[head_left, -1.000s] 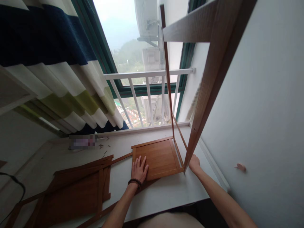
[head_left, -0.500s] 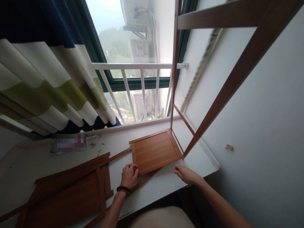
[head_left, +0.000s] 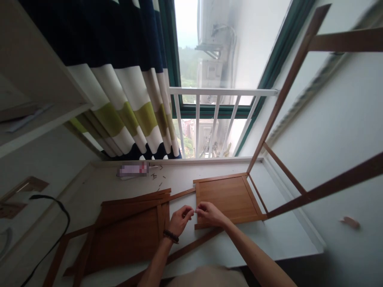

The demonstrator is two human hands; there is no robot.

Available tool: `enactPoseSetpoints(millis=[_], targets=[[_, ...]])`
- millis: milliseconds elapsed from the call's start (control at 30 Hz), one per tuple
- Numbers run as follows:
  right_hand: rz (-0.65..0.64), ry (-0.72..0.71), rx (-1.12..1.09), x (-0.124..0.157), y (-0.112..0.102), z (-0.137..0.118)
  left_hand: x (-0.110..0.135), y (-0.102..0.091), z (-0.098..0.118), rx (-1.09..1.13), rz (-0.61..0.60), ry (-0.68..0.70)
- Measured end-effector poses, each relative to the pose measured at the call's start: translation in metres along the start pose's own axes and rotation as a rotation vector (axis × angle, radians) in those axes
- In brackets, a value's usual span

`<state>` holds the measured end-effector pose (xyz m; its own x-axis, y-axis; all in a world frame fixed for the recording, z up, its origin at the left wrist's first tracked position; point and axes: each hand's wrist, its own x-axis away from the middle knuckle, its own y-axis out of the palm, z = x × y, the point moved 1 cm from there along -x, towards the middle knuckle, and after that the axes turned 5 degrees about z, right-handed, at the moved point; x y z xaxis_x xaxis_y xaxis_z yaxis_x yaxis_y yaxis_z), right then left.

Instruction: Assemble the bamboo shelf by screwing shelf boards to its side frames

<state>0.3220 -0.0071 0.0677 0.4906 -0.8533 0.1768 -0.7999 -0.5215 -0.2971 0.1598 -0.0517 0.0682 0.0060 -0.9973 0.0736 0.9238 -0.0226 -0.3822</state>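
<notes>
My left hand (head_left: 178,219), with a dark bead bracelet at the wrist, and my right hand (head_left: 210,213) meet fingertip to fingertip over the near left corner of a brown wooden shelf panel (head_left: 230,197). Both pinch something tiny between them that I cannot make out. The panel lies flat on the white platform (head_left: 254,243) and joins an upright wooden frame (head_left: 287,83) that rises at the right beside the wall.
More brown wooden panels and slats (head_left: 125,235) lie stacked at the left. Small screws (head_left: 157,177) and a blurred packet (head_left: 133,170) sit near the window railing (head_left: 221,92). A striped curtain (head_left: 128,99) hangs at the left; a black cable (head_left: 56,223) trails at far left.
My left hand left the panel's top and my right hand left the frame's leg; both came together at the panel's near corner. The view swung to the left.
</notes>
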Motion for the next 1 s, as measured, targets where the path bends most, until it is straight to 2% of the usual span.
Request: enactPoseSetpoints(millis=[133,233,333,433,500,633,700,800,900,1000], targets=[[-0.036,0.027,-0.122,-0.024,0.008,-0.001,-0.007,-0.016,-0.013,-0.086,0.127,-0.013],[0.002,0.030,-0.138,-0.036,0.004,0.004,-0.021,-0.027,-0.022,-0.154,0.212,0.002],[0.126,0.020,-0.029,-0.042,-0.005,0.014,-0.048,-0.041,-0.032,-0.243,0.336,0.030],[0.220,-0.026,0.102,-0.044,-0.017,0.022,-0.086,-0.057,-0.046,-0.339,0.471,0.019],[0.241,-0.047,0.173,-0.045,-0.024,0.025,-0.110,-0.066,-0.056,-0.436,0.473,-0.012],[0.245,-0.066,0.236,-0.045,-0.031,0.028,-0.136,-0.075,-0.069,-0.732,0.286,-0.085],[0.241,-0.070,0.249,-0.045,-0.031,0.029,-0.137,-0.075,-0.068,-0.809,0.228,-0.092],[0.231,-0.075,0.281,-0.045,-0.030,0.031,-0.124,-0.075,-0.064,-0.842,0.223,-0.070],[0.213,-0.095,0.312,-0.045,-0.028,0.033,-0.095,-0.076,-0.063,-0.861,0.304,-0.050],[0.195,-0.114,0.339,-0.043,-0.025,0.035,-0.053,-0.072,-0.070,-0.881,0.393,-0.053]])
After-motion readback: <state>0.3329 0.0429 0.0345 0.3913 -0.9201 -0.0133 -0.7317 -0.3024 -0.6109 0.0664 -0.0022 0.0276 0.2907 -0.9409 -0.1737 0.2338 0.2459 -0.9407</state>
